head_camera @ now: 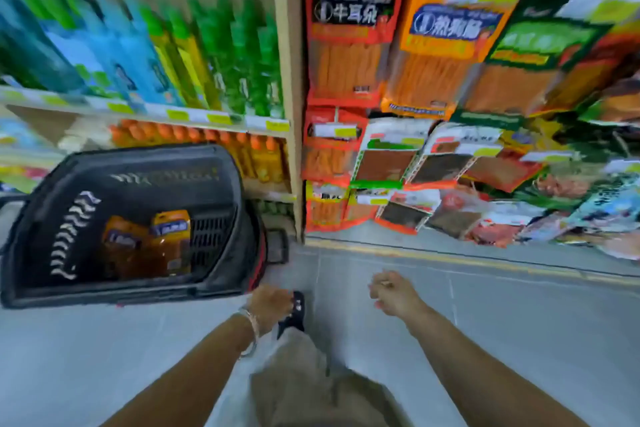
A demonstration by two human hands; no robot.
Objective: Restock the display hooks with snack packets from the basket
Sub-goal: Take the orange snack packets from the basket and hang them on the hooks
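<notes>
Pale trousers (pixel 304 385) and two bare forearms fill the near edge. The left hand (pixel 272 305) hangs above a dark sandal (pixel 296 308), showing only its back, so I cannot tell how its fingers lie. The right hand (pixel 391 293) hangs loosely curled and holds nothing.

The black basket (pixel 104 293) sits on the floor at near left, with two orange packets (pixel 170 239) standing inside it. The next step looks like a pickup. It would go best with the left hand reaching down and taking one packet by its top edge, so the hang hole stays free. That packet belongs with the matching orange row (pixel 446 45) at far right.

The hooks themselves are hidden behind the hanging packets. Blur smears most of the labels, and the floor of the basket is in shadow.
</notes>
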